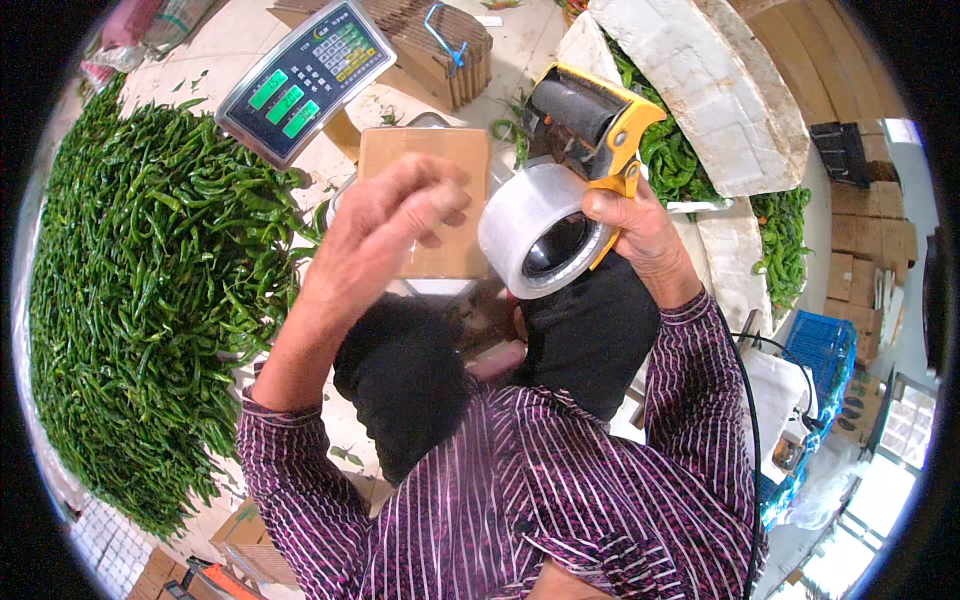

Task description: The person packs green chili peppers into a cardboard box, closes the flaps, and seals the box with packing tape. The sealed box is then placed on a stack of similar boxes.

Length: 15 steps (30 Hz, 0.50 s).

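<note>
My right hand (637, 225) grips a yellow packing tape dispenser (628, 139), raised to the right of a cardboard box. A wide roll of clear tape (525, 217) is mounted on it, and a black roller shows at its far end. The closed cardboard box (424, 154) sits on the platform of an electronic scale, in front of my knees. Over the box's left side hovers my left hand (390, 217), blurred, its fingers curled. Whether its fingertips touch the box or pinch anything is unclear.
The scale's display panel (307, 82) stands beyond the box, its screens lit green. A big heap of green chili peppers (165, 300) covers the floor at left. Bundled flattened cartons (442, 52) lie ahead. White foam boxes (697, 90) and a blue crate (817, 345) are at right.
</note>
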Each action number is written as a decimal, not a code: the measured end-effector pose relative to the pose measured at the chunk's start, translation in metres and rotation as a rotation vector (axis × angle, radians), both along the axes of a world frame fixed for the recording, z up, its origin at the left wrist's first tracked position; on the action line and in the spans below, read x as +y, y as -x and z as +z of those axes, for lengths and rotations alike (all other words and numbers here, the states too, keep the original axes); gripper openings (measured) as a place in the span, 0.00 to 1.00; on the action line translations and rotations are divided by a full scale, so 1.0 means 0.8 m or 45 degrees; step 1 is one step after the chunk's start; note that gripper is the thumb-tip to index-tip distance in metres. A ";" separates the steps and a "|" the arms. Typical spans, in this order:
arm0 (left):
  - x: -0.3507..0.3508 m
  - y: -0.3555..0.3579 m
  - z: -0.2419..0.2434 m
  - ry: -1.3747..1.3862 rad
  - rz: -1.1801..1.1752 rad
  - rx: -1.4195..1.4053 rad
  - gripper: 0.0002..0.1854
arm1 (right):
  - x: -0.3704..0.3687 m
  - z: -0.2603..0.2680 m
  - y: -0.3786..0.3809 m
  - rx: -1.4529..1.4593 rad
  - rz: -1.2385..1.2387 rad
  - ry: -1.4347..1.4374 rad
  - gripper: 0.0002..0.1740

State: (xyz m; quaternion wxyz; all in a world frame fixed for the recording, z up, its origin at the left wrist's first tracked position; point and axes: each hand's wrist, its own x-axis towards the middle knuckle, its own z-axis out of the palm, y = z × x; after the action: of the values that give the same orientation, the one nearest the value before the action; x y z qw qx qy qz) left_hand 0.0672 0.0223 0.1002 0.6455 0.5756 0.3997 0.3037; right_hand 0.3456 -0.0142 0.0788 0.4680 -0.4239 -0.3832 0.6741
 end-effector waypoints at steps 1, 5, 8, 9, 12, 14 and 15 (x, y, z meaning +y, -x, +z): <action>-0.004 -0.003 0.002 0.016 -0.044 0.002 0.15 | -0.001 0.002 0.000 0.008 0.014 -0.011 0.33; -0.018 -0.018 0.003 -0.039 0.000 -0.013 0.12 | -0.004 0.006 0.007 0.071 0.062 -0.046 0.35; -0.017 -0.021 0.001 -0.115 0.045 0.003 0.10 | -0.009 0.007 0.009 0.060 -0.010 -0.101 0.38; -0.018 -0.021 0.000 -0.144 0.054 0.007 0.09 | -0.012 -0.004 0.008 0.067 -0.047 -0.149 0.40; -0.018 -0.022 -0.008 -0.229 0.054 0.023 0.07 | -0.019 -0.006 0.005 -0.011 -0.097 -0.158 0.42; -0.019 -0.023 -0.009 -0.366 0.055 0.107 0.06 | -0.020 0.006 0.007 -0.107 -0.077 -0.113 0.41; -0.020 -0.024 -0.007 -0.475 0.062 0.191 0.05 | -0.019 0.015 0.013 -0.155 -0.047 -0.090 0.40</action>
State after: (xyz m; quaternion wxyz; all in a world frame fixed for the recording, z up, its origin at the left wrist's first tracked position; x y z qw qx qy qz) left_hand 0.0860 0.0061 0.0949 0.4885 0.6965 0.3973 0.3442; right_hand 0.3351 -0.0294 0.0907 0.4709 -0.4545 -0.4266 0.6243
